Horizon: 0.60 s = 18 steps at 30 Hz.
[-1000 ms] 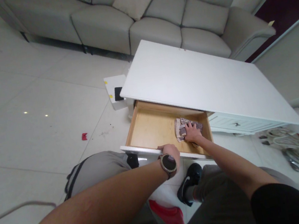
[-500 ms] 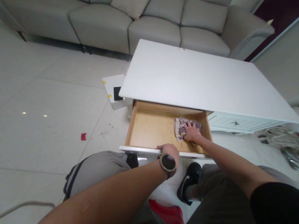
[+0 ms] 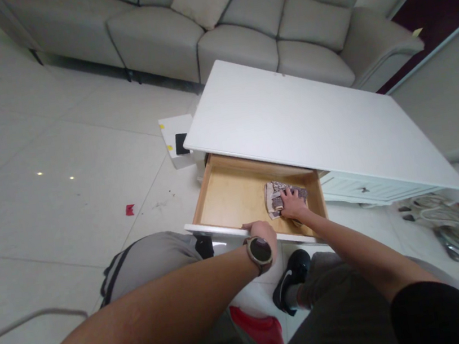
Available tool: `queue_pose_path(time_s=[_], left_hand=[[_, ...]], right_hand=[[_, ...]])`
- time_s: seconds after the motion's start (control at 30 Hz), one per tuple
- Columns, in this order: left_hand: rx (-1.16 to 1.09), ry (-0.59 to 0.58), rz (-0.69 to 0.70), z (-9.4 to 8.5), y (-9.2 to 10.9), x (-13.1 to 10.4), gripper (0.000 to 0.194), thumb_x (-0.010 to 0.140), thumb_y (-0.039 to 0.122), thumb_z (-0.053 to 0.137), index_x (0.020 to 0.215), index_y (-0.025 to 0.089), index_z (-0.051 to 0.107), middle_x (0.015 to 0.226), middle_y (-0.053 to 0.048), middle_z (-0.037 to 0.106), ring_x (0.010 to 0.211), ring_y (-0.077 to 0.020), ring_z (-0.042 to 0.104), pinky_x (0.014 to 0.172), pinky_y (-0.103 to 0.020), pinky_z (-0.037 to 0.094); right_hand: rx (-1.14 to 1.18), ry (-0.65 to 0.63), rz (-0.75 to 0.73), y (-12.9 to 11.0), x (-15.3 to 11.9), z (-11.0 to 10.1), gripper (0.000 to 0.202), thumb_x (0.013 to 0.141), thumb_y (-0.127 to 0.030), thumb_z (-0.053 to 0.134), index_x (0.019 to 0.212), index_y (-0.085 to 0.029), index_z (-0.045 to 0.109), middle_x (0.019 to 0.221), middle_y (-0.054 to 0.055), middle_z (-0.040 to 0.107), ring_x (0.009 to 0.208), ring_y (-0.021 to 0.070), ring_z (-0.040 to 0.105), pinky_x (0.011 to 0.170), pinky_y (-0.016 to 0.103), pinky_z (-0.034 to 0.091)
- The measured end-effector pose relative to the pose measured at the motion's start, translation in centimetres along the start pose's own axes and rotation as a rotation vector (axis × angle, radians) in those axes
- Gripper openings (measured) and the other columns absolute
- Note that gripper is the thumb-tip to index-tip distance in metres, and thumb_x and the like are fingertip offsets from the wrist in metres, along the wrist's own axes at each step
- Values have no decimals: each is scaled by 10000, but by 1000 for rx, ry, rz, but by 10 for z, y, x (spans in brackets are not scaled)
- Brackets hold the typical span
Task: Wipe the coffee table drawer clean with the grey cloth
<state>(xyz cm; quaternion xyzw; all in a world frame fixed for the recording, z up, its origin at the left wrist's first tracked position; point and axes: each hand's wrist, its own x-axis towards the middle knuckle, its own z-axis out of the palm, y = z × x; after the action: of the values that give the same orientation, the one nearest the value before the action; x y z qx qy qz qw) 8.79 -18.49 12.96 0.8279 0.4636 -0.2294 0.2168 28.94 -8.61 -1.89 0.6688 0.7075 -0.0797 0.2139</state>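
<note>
"Inside the drawer [image 3: 228,195], near its right end: is that where the cloth [image 3: 275,193] lies?"

"Yes, folded or bunched under the right hand [image 3: 294,204], whose fingers spread over it. I can't tell whether they pinch or only press."

"And the left hand [image 3: 266,232]?"

"Grasping the drawer's front edge, probably to steady it while the right reaches in."

"Anything in the way?"

"The table [image 3: 311,120] overhangs the drawer's back, so the front seems the easier side to reach from. A shoe [image 3: 296,268] stands near the front edge. A box [image 3: 172,126] sits by the table's left end, cables [image 3: 440,213] lie well apart on the right, and the sofa [image 3: 233,49] runs behind."
</note>
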Motion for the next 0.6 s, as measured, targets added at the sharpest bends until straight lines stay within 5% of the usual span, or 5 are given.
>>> queue_pose_path(time_s=[0.17,0.47,0.6], left_hand=[[2,-30,-13,1,2,5,443,850,-29,547,1240,77,727,1165,-221,749,1117,-409,692,903,-655,561],[8,-69,-119,9,11,23,474,858,-16,483,1237,89,748,1189,-244,734,1106,-435,692,929,-610,551],[-77,-21,-152,20,13,30,485,804,-57,483,1207,19,743,1138,-264,743,1111,-478,676,916,-658,523]], right_hand=[[43,43,-121,-44,6,-21,727,855,-371,614,1536,-289,374,1580,172,306,1361,438,354,995,548,441],[165,120,-360,-172,56,-80,664,932,-263,553,1566,-296,357,1539,138,403,1313,357,413,1021,459,468],[134,134,-382,-185,66,-85,552,936,-216,535,1478,-298,472,1506,149,434,1284,358,436,966,475,508]])
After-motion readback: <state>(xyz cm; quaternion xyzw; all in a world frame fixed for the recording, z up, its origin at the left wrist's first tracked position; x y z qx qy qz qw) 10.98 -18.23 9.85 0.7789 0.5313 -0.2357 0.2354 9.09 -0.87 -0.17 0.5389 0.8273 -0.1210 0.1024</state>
